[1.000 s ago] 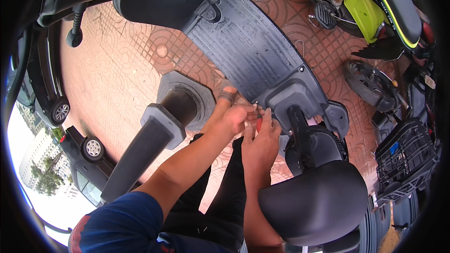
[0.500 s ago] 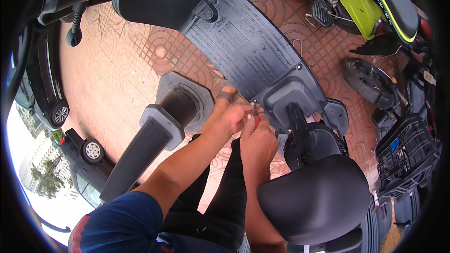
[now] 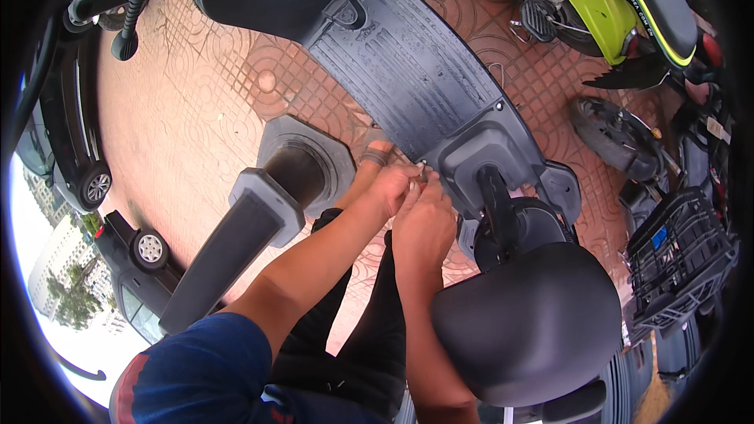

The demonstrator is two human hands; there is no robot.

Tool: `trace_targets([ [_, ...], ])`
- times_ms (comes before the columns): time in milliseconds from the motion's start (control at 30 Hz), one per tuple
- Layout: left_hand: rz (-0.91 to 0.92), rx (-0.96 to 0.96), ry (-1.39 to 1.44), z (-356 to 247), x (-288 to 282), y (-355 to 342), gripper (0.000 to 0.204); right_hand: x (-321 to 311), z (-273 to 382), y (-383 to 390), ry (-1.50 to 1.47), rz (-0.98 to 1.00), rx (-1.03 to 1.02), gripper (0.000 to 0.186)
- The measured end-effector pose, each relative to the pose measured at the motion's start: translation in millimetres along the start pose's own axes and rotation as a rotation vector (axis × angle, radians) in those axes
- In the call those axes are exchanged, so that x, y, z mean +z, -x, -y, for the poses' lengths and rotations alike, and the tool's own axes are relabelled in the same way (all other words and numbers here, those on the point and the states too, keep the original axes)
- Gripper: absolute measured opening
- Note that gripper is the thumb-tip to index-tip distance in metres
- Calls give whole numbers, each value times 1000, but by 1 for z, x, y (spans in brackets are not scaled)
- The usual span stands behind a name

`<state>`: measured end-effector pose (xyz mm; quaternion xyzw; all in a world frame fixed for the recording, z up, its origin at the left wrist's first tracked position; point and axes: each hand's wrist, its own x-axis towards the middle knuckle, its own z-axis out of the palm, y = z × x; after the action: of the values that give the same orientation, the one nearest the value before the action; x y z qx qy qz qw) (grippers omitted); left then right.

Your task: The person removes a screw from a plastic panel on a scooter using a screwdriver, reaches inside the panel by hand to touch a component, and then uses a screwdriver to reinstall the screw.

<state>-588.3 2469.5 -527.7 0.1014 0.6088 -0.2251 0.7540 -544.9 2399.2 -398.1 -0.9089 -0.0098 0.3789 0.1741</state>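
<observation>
Fingers (image 3: 408, 172) of the left hand (image 3: 389, 189) are bunching nearly closed at the near seat-end corner of the scooter footboard (image 3: 408, 63); can't tell if they're pinching anything. Right hand (image 3: 425, 226) is gripping a thin tool (image 3: 424, 175) there, mostly hidden, its long axis pointing away from the person toward a small bolt (image 3: 424, 162) in that corner. Footboard is showing ribbed dark plastic with mottled marks. Smooth, rounded black seat (image 3: 526, 326) is sitting beside the right forearm (image 3: 428, 338); patterned red paving (image 3: 181, 110) is lying below.
</observation>
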Motion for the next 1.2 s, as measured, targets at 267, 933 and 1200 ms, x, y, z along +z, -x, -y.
trace_targets([
  [267,-31,126,-11,9,0,5,13,12,-8,-3,201,-234,-177,31],
  [933,-443,855,-1156,229,-196,241,18,16,-27,3,222,-222,-275,40],
  [1200,-333,1035,-1522,286,-262,224,13,37,-42,-17,340,-372,-359,26],
])
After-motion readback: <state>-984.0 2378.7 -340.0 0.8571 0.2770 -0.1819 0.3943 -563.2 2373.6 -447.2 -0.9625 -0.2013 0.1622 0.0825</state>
